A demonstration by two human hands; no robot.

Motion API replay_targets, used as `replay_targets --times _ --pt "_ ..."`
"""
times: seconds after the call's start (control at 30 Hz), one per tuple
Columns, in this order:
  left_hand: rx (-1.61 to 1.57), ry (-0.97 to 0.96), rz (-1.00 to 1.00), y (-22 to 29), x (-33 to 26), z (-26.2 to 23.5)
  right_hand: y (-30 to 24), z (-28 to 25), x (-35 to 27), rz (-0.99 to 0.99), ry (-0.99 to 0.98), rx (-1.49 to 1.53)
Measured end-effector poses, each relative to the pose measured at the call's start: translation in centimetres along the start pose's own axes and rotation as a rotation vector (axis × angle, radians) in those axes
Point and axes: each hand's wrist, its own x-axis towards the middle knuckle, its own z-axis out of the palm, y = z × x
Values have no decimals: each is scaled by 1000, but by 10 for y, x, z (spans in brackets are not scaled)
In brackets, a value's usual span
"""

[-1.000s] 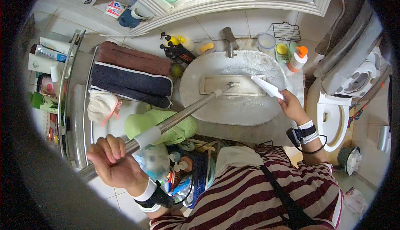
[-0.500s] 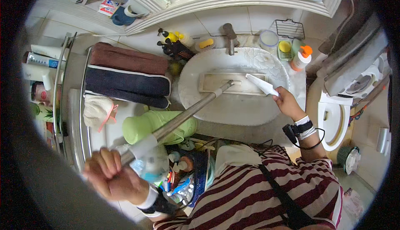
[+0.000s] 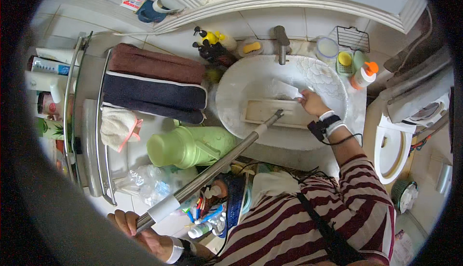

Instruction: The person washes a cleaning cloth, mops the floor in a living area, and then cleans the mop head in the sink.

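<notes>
My left hand [image 3: 140, 234] grips the lower end of a long metal mop pole [image 3: 212, 169] at the bottom left. The pole slants up to a flat beige mop head [image 3: 275, 113] that lies inside the white round sink [image 3: 231, 97]. My right hand [image 3: 312, 103] reaches into the sink and holds a white cloth or pad [image 3: 285, 90] just above the mop head's right end. A black and white band with a cable sits on that wrist. The metal tap [image 3: 282, 42] stands at the back of the sink.
Brown and dark blue towels [image 3: 154, 80] hang on a metal rack left of the sink. A green plastic jug [image 3: 185, 146] lies below them. Bottles and a sponge crowd the sink's back rim. A white toilet [image 3: 393, 148] stands at the right. A shelf runs overhead.
My right hand moved left and down into the sink with the white cloth, closer to the mop head. My left hand slid lower in the picture along with the pole's end.
</notes>
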Motion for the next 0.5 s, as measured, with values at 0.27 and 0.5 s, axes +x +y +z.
replay_targets --times 0.27,0.5 --pt "31 51 38 17 -17 -10 38 62 43 -109 -63 -138" --pt "262 233 338 16 -56 -11 -47 -2 -13 -99 -217 349"
